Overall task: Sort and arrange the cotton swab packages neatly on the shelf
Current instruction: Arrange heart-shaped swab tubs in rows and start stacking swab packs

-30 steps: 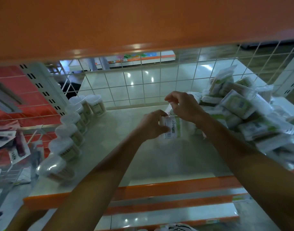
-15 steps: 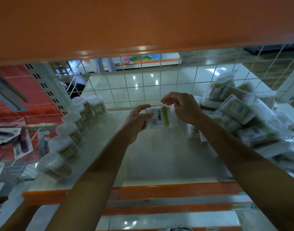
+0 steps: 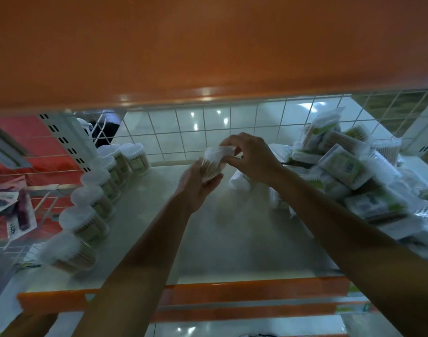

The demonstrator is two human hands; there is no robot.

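Observation:
Both hands hold one clear cotton swab package (image 3: 214, 161) above the middle of the pale shelf (image 3: 208, 244). My left hand (image 3: 198, 184) cups it from below, and my right hand (image 3: 250, 158) pinches its top. A loose heap of swab packages (image 3: 344, 171) with green labels fills the shelf's right side. Along the left edge runs a row of round swab tubs (image 3: 98, 198) with white lids, reaching back to the wire grid.
An orange shelf (image 3: 208, 45) overhangs close above. A white wire grid (image 3: 183, 135) closes the back. The shelf's orange front lip (image 3: 232, 291) lies below my forearms. Hanging carded goods (image 3: 16, 215) sit beyond the left side.
The package came out of the heap's edge, rose and moved left. It has turned from label-facing to end-on, and my left hand has shifted beneath it.

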